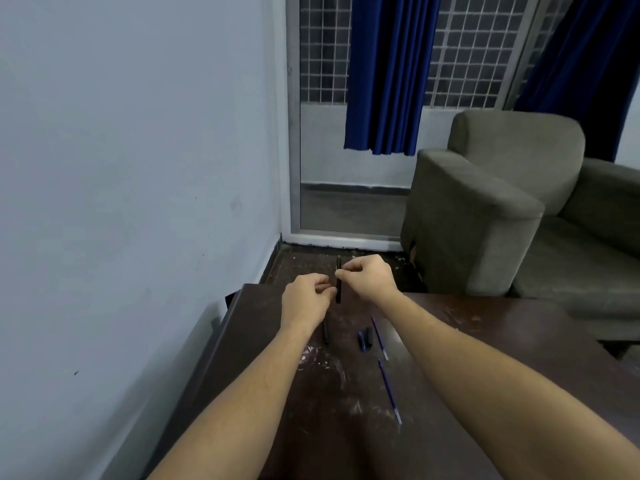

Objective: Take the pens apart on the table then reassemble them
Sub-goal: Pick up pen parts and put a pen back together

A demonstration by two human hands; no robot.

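A black pen barrel (338,285) stands nearly upright above the far end of the dark table (485,341). My right hand (369,275) pinches its upper part and my left hand (308,296) pinches its lower part. On the table lie another black barrel (325,332) partly hidden by my left wrist, two short dark caps (365,338) side by side, and two thin blue refills: one refill (380,338) close to the caps, the other refill (389,391) nearer to me.
A pale wall runs along the table's left edge. Beyond the table's far edge are a dark floor, a grey-green armchair (485,209) at the right, and a glass door with blue curtains (384,74). White scuff marks dot the tabletop.
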